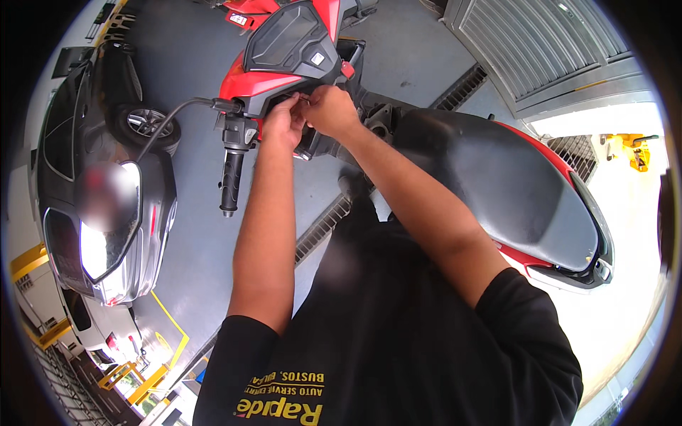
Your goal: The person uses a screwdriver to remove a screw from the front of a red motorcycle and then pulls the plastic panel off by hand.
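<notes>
From my feed, the left hand (283,124) and right hand (332,112) meet beneath the rear edge of the red handlebar cowl (261,84). Both grips look narrow; what they pinch, I can't tell. Uneven force could crack the cowl; slipping could scrape knuckles.

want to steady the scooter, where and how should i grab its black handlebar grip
Likely best around the middle of the handlebar grip, coming from your left side and closing across it: it is a slim cylinder, its outer end points free toward you, and the switch housing sits at its inner end.
</notes>
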`<state>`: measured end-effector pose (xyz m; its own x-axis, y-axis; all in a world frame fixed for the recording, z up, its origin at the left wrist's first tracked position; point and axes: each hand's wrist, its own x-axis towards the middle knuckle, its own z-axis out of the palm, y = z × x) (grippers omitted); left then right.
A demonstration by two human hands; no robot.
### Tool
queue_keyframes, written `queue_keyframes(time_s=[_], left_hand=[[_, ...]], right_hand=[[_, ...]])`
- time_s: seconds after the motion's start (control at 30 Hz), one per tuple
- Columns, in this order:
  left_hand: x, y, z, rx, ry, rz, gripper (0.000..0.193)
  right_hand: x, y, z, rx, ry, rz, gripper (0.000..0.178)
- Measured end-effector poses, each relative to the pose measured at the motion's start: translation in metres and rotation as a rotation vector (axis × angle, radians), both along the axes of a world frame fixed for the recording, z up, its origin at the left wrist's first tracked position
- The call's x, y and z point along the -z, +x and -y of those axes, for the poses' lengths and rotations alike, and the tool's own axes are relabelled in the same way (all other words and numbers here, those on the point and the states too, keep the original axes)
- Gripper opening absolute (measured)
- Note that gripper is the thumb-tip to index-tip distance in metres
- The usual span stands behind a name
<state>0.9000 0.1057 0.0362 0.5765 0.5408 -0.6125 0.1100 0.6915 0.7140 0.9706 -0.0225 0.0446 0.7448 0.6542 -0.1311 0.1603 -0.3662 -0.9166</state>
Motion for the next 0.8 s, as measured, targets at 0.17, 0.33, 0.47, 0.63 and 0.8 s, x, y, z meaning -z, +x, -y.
queue_keyframes(time_s=[0.17, 0.33, 0.47, 0.63, 0.8], left_hand=[[0.0, -0.001, 0.005, -0.112, -0.069, -0.077, 0.011], [-0.002, -0.002, 0.002, -0.1, -0.013, -0.082, 0.009], [-0.014, 0.01, 0.013, -0.152, -0.035, -0.075, 0.007], [-0.015, 0.005, 0.01, -0.176, -0.021, -0.025, 0.011], [-0.009, 0.0, 0.013, -0.127, -0.11, 0.006, 0.016]], right_hand=[[-0.014, -0.01, 0.02, -0.123, -0.124, 0.76, 0.025], [-0.014, -0.013, 0.02, 0.137, -0.058, 0.206, 0.027], [-0.003, -0.004, 0.013, 0.188, 0.0, -0.124, 0.04], [0.002, -0.008, 0.001, 0.204, 0.056, -0.168, 0.043], [-0.003, -0.009, 0.01, 0.092, 0.005, -0.204, 0.034]])
